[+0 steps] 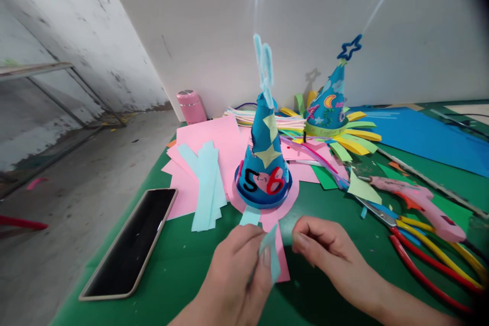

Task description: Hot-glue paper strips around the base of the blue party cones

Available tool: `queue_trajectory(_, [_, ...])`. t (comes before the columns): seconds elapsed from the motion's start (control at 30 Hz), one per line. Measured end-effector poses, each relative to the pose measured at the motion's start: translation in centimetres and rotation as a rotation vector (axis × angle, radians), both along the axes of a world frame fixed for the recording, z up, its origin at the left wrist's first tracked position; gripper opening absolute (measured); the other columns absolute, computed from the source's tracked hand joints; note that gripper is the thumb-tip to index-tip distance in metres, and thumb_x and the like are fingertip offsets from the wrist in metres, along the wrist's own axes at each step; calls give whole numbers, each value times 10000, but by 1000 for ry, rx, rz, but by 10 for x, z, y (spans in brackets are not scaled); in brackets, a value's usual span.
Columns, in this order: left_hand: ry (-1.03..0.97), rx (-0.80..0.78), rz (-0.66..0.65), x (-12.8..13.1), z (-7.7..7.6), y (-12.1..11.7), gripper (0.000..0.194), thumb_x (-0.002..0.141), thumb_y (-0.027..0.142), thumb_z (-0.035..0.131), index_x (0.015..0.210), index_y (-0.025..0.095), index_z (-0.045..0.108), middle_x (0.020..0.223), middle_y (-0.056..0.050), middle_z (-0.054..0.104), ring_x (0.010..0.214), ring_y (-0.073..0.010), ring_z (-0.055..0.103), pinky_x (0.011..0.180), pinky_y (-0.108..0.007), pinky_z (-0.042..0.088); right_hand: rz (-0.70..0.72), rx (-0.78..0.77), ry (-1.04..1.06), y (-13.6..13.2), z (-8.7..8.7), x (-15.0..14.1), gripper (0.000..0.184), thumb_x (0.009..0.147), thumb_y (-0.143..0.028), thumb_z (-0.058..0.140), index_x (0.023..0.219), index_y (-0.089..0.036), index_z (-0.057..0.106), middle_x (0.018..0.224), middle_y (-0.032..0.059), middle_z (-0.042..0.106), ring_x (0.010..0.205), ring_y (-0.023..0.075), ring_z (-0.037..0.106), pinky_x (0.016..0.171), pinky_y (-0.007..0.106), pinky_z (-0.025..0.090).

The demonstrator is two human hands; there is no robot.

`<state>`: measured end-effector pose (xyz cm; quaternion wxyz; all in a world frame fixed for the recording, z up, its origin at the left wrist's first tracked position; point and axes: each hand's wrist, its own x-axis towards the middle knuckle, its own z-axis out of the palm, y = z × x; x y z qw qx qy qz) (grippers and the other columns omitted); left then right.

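Note:
My left hand (239, 270) pinches a light blue paper strip (274, 254) between thumb and fingers, its free end bent upward. Just to the right, my right hand (324, 244) has its thumb and fingertips pressed together, apart from the strip; anything between them is hidden. Beyond both hands a blue paper cone hat (263, 137) stands upright, with a 5, a 6, stars and a fuzzy light blue topper on it. Under its base lies a round pink paper piece (293, 191). A pink strip (282, 260) and a light blue strip (250, 215) reach from it toward me.
Left of the hat, light blue strips (206, 188) lie on pink sheets (225, 135), near a phone (130, 244). Rightward are a pink glue gun (424, 204), scissors (382, 214) and red-handled pliers (424, 270). A second cone hat (330, 102) stands behind, before a white board (305, 20).

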<state>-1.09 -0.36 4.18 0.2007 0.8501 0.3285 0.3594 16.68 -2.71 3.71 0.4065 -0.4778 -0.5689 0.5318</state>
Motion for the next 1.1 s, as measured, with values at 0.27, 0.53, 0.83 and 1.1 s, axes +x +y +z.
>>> queue_trajectory(0.27, [634,683,184,4,-6,2,266,744,116,455,958,67,605,855,-121,648,747,-242,558,705,-399,388,44,-15,139,-1,-6,-1,400,846,-465,363,647,-139,482,563,-22,400,513,73,344,472,208,249])
queue_trajectory(0.53, [592,640,199,16,-14,-7,274,775,192,479,980,75,616,923,-123,662,869,-276,554,810,-446,289,-36,-138,9,7,-12,-5,369,792,-402,474,531,-164,366,499,-58,315,472,60,259,448,204,209])
queue_trajectory(0.83, [204,-335,-33,0,37,19,248,748,316,491,861,160,647,838,-70,650,773,-212,549,662,-310,397,274,-41,-32,16,-2,21,230,735,-241,479,547,-164,371,524,-54,296,487,56,258,442,195,203])
queue_trajectory(1.1, [-124,-1329,-167,21,9,11,272,724,354,550,582,123,573,544,-9,569,456,-79,440,447,-190,319,209,78,-167,17,-3,20,212,742,-234,495,565,-157,406,529,-53,299,500,59,271,449,186,230])
